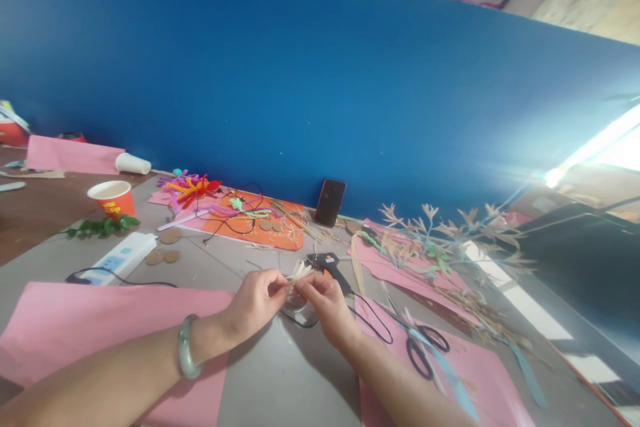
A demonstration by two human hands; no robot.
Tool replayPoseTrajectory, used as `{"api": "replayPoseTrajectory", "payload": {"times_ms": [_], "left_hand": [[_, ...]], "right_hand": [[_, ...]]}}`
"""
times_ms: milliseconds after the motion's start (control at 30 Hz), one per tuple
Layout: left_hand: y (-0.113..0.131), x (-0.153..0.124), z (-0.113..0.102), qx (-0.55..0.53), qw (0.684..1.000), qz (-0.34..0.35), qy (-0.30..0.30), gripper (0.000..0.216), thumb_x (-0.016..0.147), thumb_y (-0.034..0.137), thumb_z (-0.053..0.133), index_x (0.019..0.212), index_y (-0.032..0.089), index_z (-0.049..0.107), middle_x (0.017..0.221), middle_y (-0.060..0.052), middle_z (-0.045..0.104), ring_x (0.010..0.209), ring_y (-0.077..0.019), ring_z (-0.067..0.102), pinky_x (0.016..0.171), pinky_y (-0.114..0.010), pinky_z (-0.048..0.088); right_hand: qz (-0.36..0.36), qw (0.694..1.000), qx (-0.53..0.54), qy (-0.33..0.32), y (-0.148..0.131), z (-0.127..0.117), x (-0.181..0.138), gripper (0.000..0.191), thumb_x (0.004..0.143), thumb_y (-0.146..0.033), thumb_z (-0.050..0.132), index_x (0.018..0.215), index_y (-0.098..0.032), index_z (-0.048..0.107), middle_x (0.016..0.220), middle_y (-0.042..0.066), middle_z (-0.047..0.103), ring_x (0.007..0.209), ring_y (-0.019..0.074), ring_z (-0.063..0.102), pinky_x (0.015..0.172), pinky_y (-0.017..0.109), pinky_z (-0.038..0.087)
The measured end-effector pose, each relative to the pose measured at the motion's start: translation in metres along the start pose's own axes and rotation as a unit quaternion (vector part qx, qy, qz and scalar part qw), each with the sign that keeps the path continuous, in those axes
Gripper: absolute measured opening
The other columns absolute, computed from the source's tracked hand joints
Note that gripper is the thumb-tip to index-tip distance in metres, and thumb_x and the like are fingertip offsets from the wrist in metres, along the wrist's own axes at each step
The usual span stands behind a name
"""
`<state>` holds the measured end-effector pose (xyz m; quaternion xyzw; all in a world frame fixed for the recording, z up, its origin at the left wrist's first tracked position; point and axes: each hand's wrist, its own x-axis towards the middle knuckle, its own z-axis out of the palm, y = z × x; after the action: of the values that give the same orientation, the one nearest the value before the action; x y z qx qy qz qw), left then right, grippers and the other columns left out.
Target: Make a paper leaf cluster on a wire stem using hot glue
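Observation:
In the middle of the head view, my left hand (pixel 260 295) and my right hand (pixel 327 303) meet with their fingertips almost touching. Both pinch a small pale, straw-coloured bundle (pixel 301 271) whose thin strips fan upward between them. What the bundle is made of is too small to tell. A pale green bangle circles my left wrist. Right behind my hands lies a black glue gun (pixel 334 268), its cable trailing to the right. Under my fingers a round, shiny object (pixel 299 305) shows partly; my hands hide the rest of it.
Scissors (pixel 423 350) lie on pink paper (pixel 490 373) at right, near dried twigs and leaves (pixel 440 247). A phone (pixel 330 202) leans on the blue wall (pixel 300 67). At left are a power strip (pixel 117 260), a red paper cup (pixel 113 200) and coloured pipe cleaners (pixel 195 190).

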<state>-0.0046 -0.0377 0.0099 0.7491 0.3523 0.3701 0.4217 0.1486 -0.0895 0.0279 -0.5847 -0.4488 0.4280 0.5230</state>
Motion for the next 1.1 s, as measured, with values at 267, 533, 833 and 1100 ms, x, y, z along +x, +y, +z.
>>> {"api": "replayPoseTrajectory", "payload": {"times_ms": [267,533,833,1100], "left_hand": [[0.003,0.000,0.001,-0.035,0.999,-0.040,-0.011,0.017,0.080,0.026,0.059,0.070,0.014,0.066,0.063,-0.003,0.071,0.056,-0.0134,0.062,0.051,-0.019,0.041],[0.001,0.001,0.001,-0.056,0.997,-0.053,-0.009,0.020,0.081,0.030,0.059,0.071,0.014,0.066,0.062,-0.002,0.069,0.055,-0.0128,0.059,0.050,-0.018,0.041],[-0.003,0.003,0.001,-0.035,0.998,-0.052,0.000,0.017,0.080,0.026,0.057,0.071,0.014,0.066,0.062,-0.002,0.069,0.054,-0.0120,0.057,0.049,-0.018,0.040],[-0.007,0.004,0.001,-0.033,0.998,-0.043,-0.006,0.017,0.080,0.026,0.057,0.071,0.014,0.066,0.061,-0.001,0.069,0.053,-0.0119,0.058,0.049,-0.018,0.040]], "right_hand": [[0.006,1.000,0.013,0.010,0.001,0.002,0.000,0.024,0.072,-0.035,0.069,0.058,-0.016,0.067,0.054,-0.001,0.060,0.055,0.0110,0.051,0.058,0.023,0.039],[0.016,1.000,0.020,0.003,-0.003,0.001,-0.001,0.023,0.072,-0.031,0.068,0.055,-0.016,0.066,0.054,-0.002,0.059,0.056,0.0107,0.050,0.059,0.022,0.039],[0.010,0.996,0.078,-0.044,0.008,-0.002,0.003,0.020,0.077,-0.032,0.065,0.069,-0.016,0.073,0.066,0.002,0.068,0.063,0.0123,0.052,0.066,0.024,0.041],[0.036,0.989,0.136,-0.054,0.014,-0.004,0.005,0.015,0.069,-0.021,0.062,0.076,-0.016,0.075,0.070,0.004,0.071,0.065,0.0144,0.055,0.066,0.027,0.041]]}}
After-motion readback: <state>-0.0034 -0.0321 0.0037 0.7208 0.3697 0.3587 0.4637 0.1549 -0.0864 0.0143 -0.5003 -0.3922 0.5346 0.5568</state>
